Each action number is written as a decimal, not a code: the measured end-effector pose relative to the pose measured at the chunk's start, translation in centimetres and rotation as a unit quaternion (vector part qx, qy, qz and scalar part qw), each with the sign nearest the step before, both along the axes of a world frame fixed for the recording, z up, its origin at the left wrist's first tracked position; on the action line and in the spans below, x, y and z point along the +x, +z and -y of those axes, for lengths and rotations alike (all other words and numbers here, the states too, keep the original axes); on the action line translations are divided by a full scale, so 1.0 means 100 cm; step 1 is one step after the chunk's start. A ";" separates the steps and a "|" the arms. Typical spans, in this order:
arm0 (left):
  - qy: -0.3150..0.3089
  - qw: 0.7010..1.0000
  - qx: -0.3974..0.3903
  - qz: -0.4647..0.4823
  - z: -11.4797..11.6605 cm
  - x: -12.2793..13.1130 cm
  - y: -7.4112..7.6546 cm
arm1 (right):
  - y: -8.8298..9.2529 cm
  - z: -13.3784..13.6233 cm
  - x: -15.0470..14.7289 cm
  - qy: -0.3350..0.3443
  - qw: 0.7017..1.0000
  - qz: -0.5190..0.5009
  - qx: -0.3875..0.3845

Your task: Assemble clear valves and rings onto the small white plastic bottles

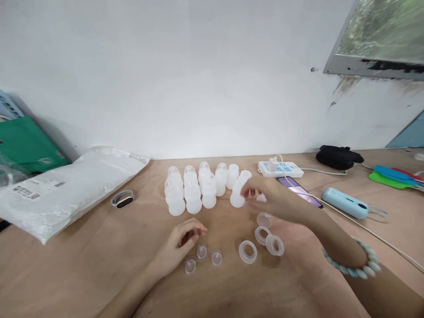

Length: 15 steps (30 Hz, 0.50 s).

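Note:
My left hand [184, 238] rests on the table, loosely curled with the thumb apart and nothing visible in it. Close to its fingertips lie three clear bottle nipples [201, 252]. My right hand [258, 191] is smeared by motion; its fingers overlap the right side of a frosted white baby bottle [237, 194], which looks slightly tilted. Whether they grip it, I cannot tell. A small clear piece [261, 198] shows under that hand. Several more baby bottles [194, 198] stand in rows, most with clear domed caps. Nearer me are three translucent collar rings [247, 252] and a clear cap [264, 219].
At the left lie a white plastic parcel [76, 185] and a fitness band [122, 199]. On the right are a power strip [294, 170], a phone [308, 194], a blue power bank [344, 202], a black case [338, 157] and a white cable [371, 234]. A wall bounds the back.

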<state>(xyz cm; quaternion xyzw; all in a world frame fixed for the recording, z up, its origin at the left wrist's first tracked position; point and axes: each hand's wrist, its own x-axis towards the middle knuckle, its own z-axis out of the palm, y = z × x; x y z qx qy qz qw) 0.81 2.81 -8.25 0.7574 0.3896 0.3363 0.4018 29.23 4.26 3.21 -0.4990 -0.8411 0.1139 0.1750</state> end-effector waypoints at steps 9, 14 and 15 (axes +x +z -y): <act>0.007 0.998 -0.047 0.035 -0.003 -0.006 -0.003 | -0.064 0.049 -0.018 0.113 0.973 0.202 -0.012; 0.005 0.997 -0.057 0.055 -0.002 -0.007 -0.004 | -0.051 0.052 -0.041 0.144 0.988 0.046 -0.020; 0.002 0.997 -0.056 0.059 -0.002 -0.006 -0.005 | -0.051 0.053 -0.046 0.156 0.987 0.041 -0.024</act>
